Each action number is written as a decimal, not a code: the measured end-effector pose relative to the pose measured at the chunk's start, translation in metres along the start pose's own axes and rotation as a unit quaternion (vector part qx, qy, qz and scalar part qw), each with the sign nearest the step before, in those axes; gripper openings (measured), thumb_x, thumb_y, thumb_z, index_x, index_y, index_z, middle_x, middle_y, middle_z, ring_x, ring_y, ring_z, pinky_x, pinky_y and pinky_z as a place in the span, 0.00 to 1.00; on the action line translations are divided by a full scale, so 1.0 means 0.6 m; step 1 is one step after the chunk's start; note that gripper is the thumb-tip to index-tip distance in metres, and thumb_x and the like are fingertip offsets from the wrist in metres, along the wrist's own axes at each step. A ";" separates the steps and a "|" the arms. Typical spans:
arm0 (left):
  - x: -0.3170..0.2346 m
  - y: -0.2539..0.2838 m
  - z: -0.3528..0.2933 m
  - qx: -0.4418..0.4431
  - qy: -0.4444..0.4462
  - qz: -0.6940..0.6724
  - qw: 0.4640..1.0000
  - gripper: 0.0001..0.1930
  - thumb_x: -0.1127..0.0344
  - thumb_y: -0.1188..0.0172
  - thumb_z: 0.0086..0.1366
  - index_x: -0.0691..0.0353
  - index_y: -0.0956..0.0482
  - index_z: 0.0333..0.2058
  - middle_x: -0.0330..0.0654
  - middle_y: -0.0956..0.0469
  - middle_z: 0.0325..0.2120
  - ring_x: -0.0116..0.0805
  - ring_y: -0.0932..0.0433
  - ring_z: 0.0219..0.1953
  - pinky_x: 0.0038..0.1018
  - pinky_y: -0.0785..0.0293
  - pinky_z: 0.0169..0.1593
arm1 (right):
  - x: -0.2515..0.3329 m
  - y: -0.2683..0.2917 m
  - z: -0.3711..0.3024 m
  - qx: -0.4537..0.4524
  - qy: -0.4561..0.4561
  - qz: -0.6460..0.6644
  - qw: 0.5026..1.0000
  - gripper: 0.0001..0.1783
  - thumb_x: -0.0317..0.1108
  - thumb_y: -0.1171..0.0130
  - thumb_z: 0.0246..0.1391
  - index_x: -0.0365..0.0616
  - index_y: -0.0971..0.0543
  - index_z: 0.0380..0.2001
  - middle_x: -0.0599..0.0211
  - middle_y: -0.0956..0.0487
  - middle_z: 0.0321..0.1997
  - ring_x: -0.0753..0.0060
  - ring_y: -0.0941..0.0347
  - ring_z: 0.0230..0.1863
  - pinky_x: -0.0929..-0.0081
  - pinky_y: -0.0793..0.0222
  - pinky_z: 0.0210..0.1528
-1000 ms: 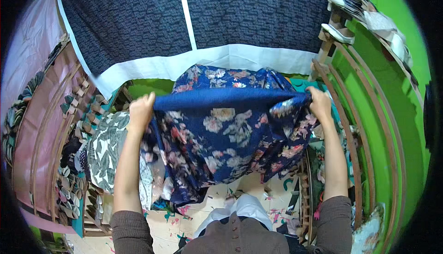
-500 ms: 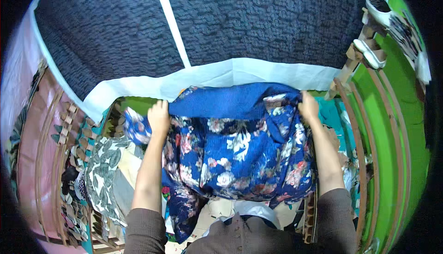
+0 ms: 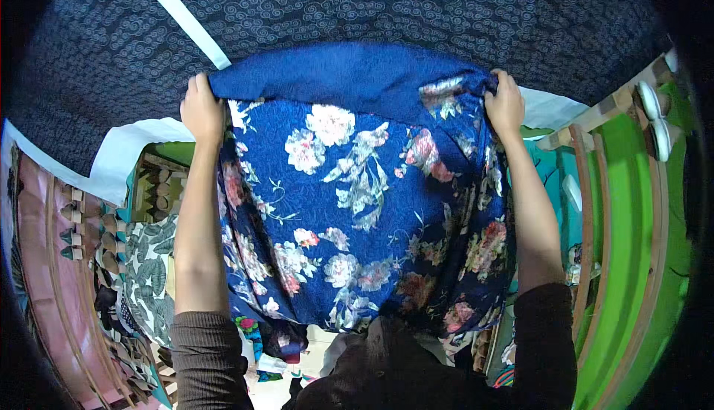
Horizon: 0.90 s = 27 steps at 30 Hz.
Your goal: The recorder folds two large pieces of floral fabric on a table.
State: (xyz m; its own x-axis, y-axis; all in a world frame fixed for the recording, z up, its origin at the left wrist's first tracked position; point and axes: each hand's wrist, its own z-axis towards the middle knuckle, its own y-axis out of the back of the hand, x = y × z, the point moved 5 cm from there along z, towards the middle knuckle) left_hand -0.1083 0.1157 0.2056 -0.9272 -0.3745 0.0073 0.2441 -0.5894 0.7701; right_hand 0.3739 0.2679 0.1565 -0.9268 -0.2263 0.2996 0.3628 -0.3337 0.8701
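Observation:
A large blue cloth (image 3: 349, 187) with white, pink and red flowers hangs spread out in front of me. Its upper edge is folded over, showing a plain blue band. My left hand (image 3: 201, 114) is closed round the upper left corner, fingers wrapped over the edge. At the upper right corner, my right hand (image 3: 506, 109) grips the cloth the same way, with the fabric bunched beside it. Between the two hands the top edge is stretched and bows upward. The lower part sags toward my body in loose folds.
Dark curl-patterned fabric (image 3: 416, 8) with a white border (image 3: 137, 146) covers the area ahead. Wooden rails (image 3: 647, 261) run along a green wall at right, holding white shoes (image 3: 654, 120). On the left are wooden racks (image 3: 78, 246) and a grey-and-white leaf-patterned cloth (image 3: 152, 268).
Both hands have risen, and the left has moved outward. The floral cloth has gone up with them and is now stretched wider and flatter. The view has also shifted.

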 end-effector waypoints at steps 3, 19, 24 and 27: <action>-0.002 -0.037 0.007 0.028 0.000 0.023 0.999 0.18 0.70 0.40 0.45 0.60 0.33 0.37 0.44 0.29 0.32 0.47 0.27 0.36 0.39 0.32 0.35 | 0.008 -0.016 -0.001 -0.077 -0.009 -0.094 0.993 0.33 0.34 0.40 0.37 0.45 0.36 0.52 0.60 0.30 0.44 0.58 0.36 0.50 0.52 0.44 0.53; -0.098 0.134 -0.656 0.357 -0.089 -0.178 0.913 0.28 0.56 0.46 0.56 0.54 0.39 0.56 0.51 0.45 0.59 0.53 0.47 0.60 0.54 0.56 0.59 | 0.198 -0.072 -0.558 0.202 0.115 -0.006 0.973 0.28 0.43 0.53 0.53 0.42 0.37 0.56 0.40 0.45 0.59 0.41 0.54 0.63 0.37 0.65 0.60; -0.023 0.181 -0.730 0.278 -0.023 -0.240 0.930 0.27 0.59 0.42 0.53 0.63 0.34 0.50 0.58 0.38 0.49 0.56 0.39 0.52 0.47 0.45 0.54 | 0.294 -0.037 -0.640 0.076 0.177 0.110 0.975 0.19 0.33 0.48 0.47 0.41 0.29 0.45 0.45 0.33 0.48 0.45 0.38 0.51 0.46 0.48 0.56; 0.033 0.198 -0.758 0.251 0.147 -0.278 0.916 0.24 0.63 0.43 0.55 0.72 0.35 0.46 0.60 0.38 0.46 0.55 0.38 0.48 0.40 0.43 0.53 | 0.354 -0.033 -0.676 0.101 0.204 0.231 0.946 0.13 0.30 0.46 0.45 0.42 0.26 0.38 0.57 0.29 0.33 0.55 0.31 0.37 0.60 0.35 0.39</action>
State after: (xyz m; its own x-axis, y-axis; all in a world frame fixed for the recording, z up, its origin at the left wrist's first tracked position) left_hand 0.0316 -0.2874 0.0073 -0.7339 -0.3371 -0.5897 -0.4717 -0.3719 0.7995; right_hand 0.2092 -0.1446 0.0439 -0.5451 -0.6530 0.5258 0.6556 0.0589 0.7528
